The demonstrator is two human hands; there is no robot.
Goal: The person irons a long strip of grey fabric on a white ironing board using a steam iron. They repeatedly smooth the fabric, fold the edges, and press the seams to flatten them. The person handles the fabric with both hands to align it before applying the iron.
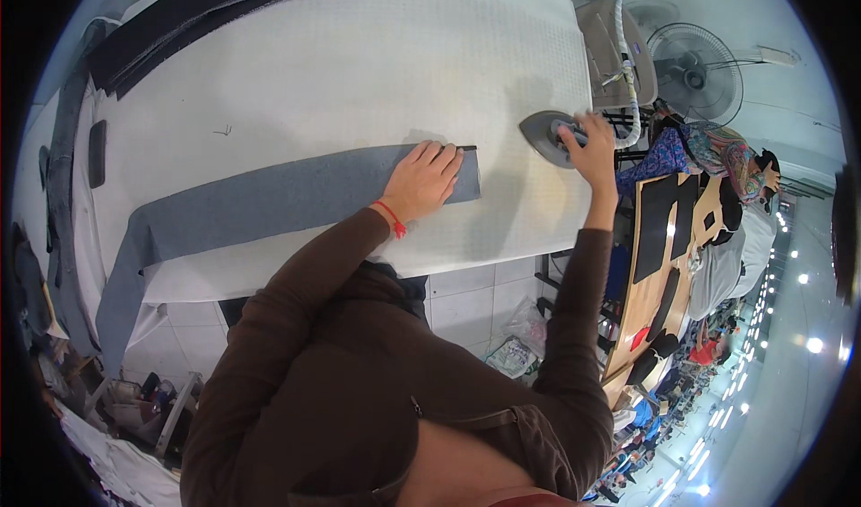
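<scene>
A long grey fabric strip (pixel 269 197) lies across the white padded ironing table (pixel 359 67), its left end hanging over the table's edge. My left hand (pixel 423 181) rests flat on the strip near its right end, fingers spread. A red string is tied around that wrist. My right hand (pixel 592 148) grips the handle of a grey steam iron (pixel 544 136), which stands on the table just right of the strip's end. A white corrugated hose (pixel 628 58) runs up from the iron.
Dark fabric pieces (pixel 179 22) are stacked at the table's far left. A standing fan (pixel 695 72) and a wooden table with black cut pieces (pixel 664 229) are to the right. White tiled floor lies below, with clutter at the lower left.
</scene>
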